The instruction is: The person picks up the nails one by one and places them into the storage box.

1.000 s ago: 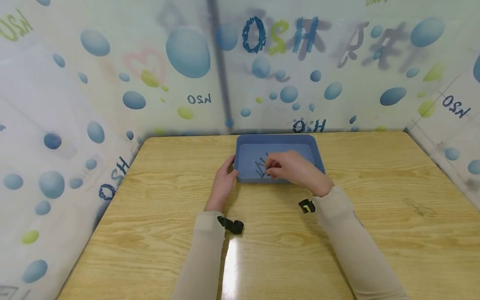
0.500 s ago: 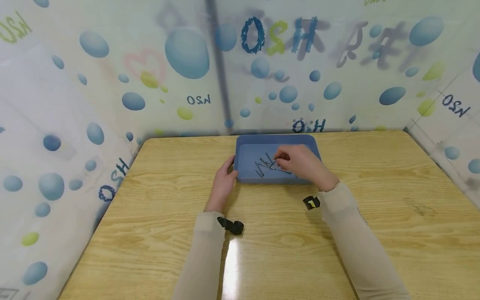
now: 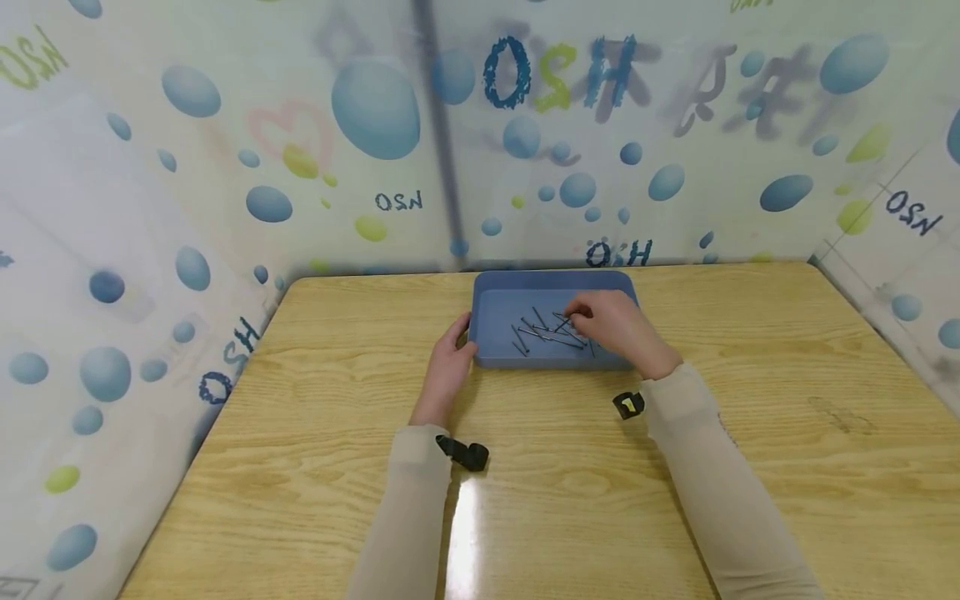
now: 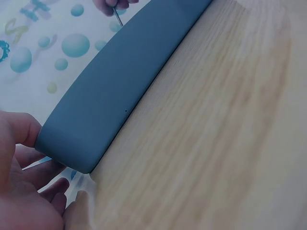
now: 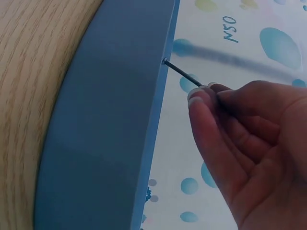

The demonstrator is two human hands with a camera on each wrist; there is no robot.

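A shallow blue tray (image 3: 517, 362) lies on the table, with several long thin dark screws (image 3: 522, 342) heaped loosely inside it. At the tray's left side my left hand (image 3: 447, 367) holds the near corner; in the left wrist view the thumb and fingers of that hand (image 4: 24, 177) meet the tray wall (image 4: 110, 91). My right hand (image 3: 615, 325) is over the right part of the tray. Between its thumb and fingertips it pinches one screw (image 5: 182, 74), tilted with its head away from the fingers. The palm hides the tray's right end in the head view.
The wooden table (image 3: 337, 375) extends around the tray on both sides and in front. A patterned wall covering (image 3: 375, 167) stands close behind the tray's far edge. Small black wrist devices (image 3: 468, 454) sit at both cuffs.
My right hand has moved right across the tray, uncovering more of the screws. A pinched screw now shows in its fingertips. The left hand and tray have stayed put.
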